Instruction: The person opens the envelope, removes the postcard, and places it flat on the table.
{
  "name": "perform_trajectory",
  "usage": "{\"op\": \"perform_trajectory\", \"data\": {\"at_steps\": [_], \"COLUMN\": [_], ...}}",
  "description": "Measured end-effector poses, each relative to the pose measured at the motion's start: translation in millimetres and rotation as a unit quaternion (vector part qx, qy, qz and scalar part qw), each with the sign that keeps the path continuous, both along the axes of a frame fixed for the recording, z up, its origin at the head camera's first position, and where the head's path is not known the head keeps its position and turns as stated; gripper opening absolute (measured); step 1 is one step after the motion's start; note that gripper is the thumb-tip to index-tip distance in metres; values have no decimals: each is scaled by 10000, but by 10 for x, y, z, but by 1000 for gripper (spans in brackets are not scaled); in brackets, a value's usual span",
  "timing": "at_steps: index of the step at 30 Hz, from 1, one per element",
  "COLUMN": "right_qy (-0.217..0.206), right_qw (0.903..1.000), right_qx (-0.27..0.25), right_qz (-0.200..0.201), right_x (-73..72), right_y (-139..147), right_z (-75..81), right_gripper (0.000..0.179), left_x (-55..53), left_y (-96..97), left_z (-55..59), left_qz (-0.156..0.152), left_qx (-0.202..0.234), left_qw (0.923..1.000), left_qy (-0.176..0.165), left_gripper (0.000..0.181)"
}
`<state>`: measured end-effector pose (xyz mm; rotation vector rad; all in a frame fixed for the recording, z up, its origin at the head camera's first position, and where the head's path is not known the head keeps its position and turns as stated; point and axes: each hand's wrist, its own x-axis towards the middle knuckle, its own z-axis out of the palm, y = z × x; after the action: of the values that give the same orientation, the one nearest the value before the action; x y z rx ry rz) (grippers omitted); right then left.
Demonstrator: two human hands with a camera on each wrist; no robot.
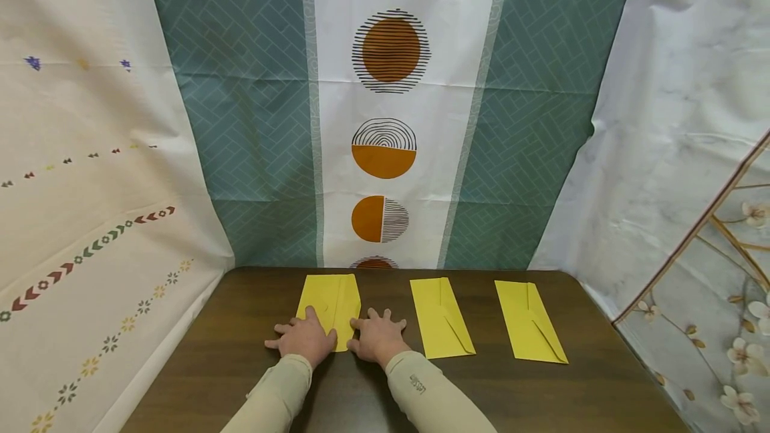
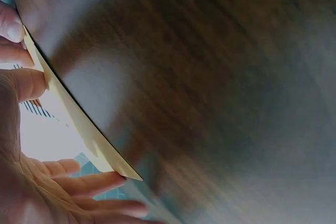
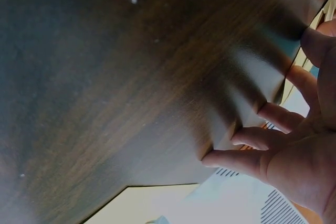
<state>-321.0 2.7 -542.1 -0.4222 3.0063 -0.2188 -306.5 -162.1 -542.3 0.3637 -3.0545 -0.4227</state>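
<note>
From here, the left hand (image 1: 303,338) splays along one side of the leftmost yellow envelope (image 1: 333,296) on the worktop (image 1: 234,346); the right hand (image 1: 377,335), also spread, seemingly touches the other. Two more envelopes (image 1: 438,323) lie rightward; patterned cloth (image 1: 259,119) hangs behind.

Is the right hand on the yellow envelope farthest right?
No, the right hand is at the edge of the leftmost yellow envelope.

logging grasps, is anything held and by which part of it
Nothing is held; the left hand and right hand, both spread, touch the leftmost envelope.
</note>
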Motion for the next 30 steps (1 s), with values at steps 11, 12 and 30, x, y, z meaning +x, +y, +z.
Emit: {"op": "perform_trajectory", "data": {"at_steps": [11, 12, 30], "right_qy": [-14, 14, 378], "right_qw": [10000, 10000, 9555], "right_qx": [-13, -27, -2920], "right_qz": [15, 24, 163], "right_x": [-4, -13, -128], "right_y": [26, 27, 2], "right_z": [-10, -20, 306], "right_gripper": [52, 52, 41], "left_x": [4, 4, 21], "left_y": [-45, -54, -120], "left_z": [-21, -23, -19], "left_qz": [-252, -311, -399], "left_qx": [14, -36, 224], "left_qw": [9990, 9987, 9976], "left_qy": [367, 404, 518], "left_gripper": [76, 76, 76]}}
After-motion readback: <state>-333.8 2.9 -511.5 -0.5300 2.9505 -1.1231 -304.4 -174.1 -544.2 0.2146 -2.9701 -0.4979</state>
